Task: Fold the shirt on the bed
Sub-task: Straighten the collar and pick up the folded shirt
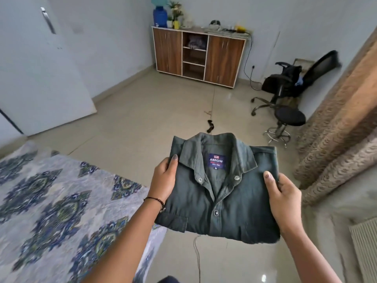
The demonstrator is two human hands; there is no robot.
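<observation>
Hands well apart, the left hand [165, 178] and the right hand [285, 199] each pinch one side edge of the dark green folded cloth shirt [222, 203], thumbs on top. It is held in the air over the pale tiled floor [142, 119], just beside the corner of the bed with the blue-patterned white cover [51, 201]. Nothing lies between shirt and bed. Farther off stand a brown wooden cabinet [224, 58], a black office chair [285, 82], a round black stool [289, 117] and a tan patterned curtain [346, 119]. The shirt is a neat rectangle, front up, metal snaps showing, with a blue neck label [216, 162]. Its collar points away from the person toward the cabinet, and the placket runs near to far.
</observation>
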